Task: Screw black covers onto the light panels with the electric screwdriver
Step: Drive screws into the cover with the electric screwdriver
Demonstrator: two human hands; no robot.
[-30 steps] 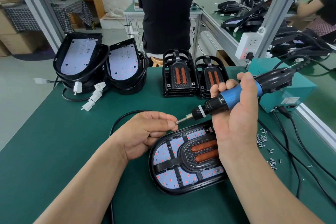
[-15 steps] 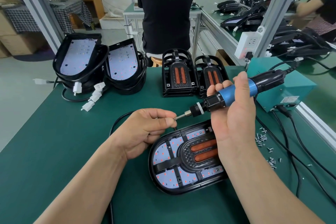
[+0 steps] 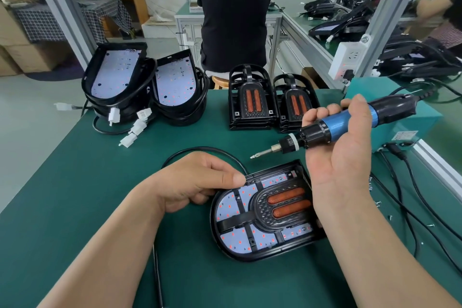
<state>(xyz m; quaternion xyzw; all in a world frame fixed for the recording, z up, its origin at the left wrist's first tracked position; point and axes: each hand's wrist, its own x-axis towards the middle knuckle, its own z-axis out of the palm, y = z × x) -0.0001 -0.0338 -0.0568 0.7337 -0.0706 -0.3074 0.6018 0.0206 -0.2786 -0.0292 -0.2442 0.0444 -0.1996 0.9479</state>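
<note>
The right hand point(image 3: 342, 165) has its fingers wrapped round the blue barrel of the screwdriver point(image 3: 347, 121). It holds the tool above the surface point(image 3: 75, 207) with the bit point(image 3: 262, 153) pointing left and slightly down, clear of the work. The panel point(image 3: 250, 257) lies flat on the near part of the surface with the cover point(image 3: 260, 210) seated in it. The left hand point(image 3: 197, 182) sits at the panel's far-left rim, thumb on the rim and the other fingers curled beneath. Whether they pinch the rim I cannot tell. Something small seems to sit on the bit's tip, probably a screw.

To do the step well, press the panel still and bring the bit upright over a screw hole. Seat it before triggering, then push straight down so it cannot skid onto the LEDs. Spare screws point(image 3: 377, 204) lie to the right.
</note>
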